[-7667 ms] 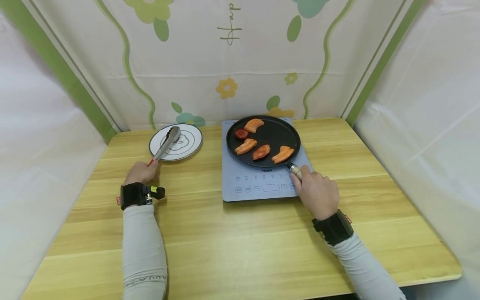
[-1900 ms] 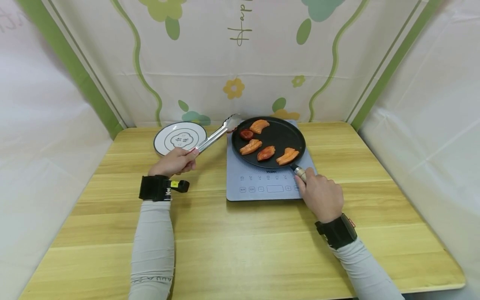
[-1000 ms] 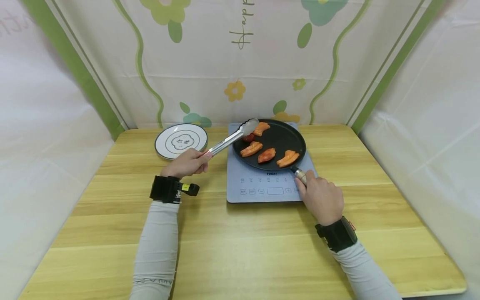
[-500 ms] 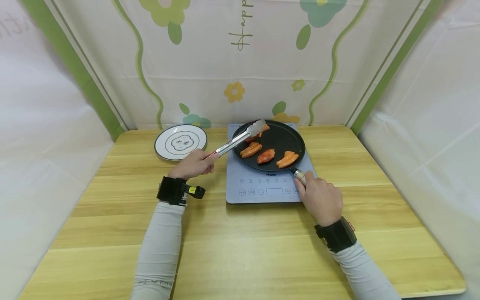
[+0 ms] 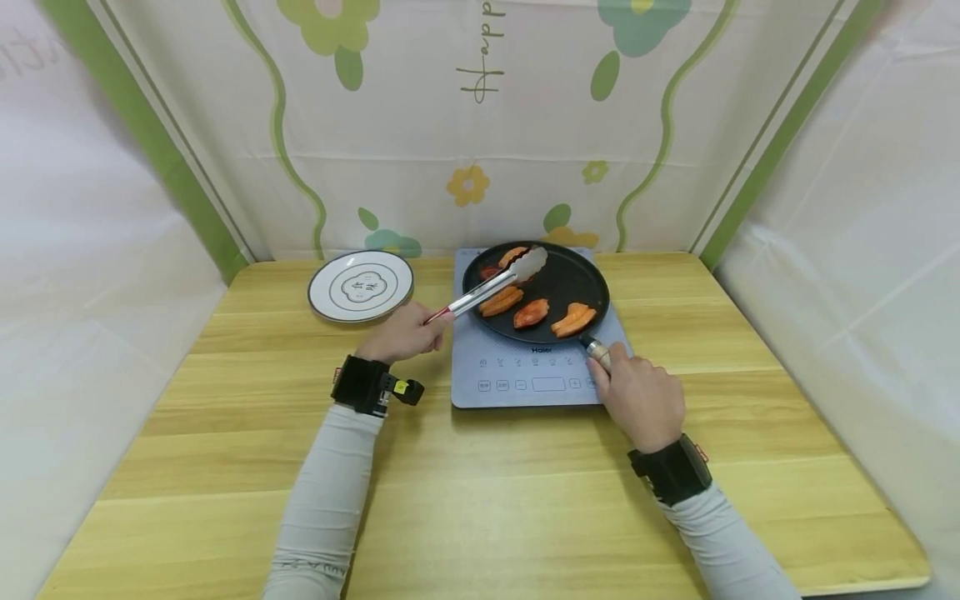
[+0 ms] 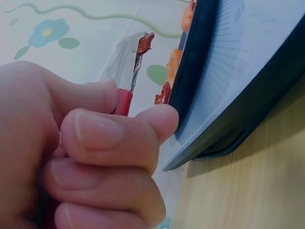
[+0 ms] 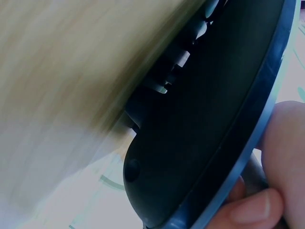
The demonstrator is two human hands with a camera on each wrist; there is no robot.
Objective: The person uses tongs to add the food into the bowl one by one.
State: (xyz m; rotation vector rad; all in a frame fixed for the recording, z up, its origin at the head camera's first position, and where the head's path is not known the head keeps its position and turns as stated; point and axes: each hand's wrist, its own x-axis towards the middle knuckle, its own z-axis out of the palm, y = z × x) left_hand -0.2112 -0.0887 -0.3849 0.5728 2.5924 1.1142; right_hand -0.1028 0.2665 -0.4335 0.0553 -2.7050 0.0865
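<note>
My left hand grips the red handle of metal tongs. The tongs reach over the left part of a black frying pan. In the left wrist view a reddish-brown piece of food sits between the tong tips. Orange, salmon-like slices and reddish pieces of meat lie in the pan, some partly hidden by the tongs. My right hand holds the pan's wooden-looking handle; in the right wrist view its fingers show beyond the cooker's edge.
The pan stands on a pale blue induction cooker. A white plate with a dark rim lies left of it on the wooden table. A floral curtain hangs behind, close to plate and pan.
My left hand has lifted the tongs from above the plate and carried them right, over the pan. During the last second they go farther in over the food. My right hand stays on the handle.
</note>
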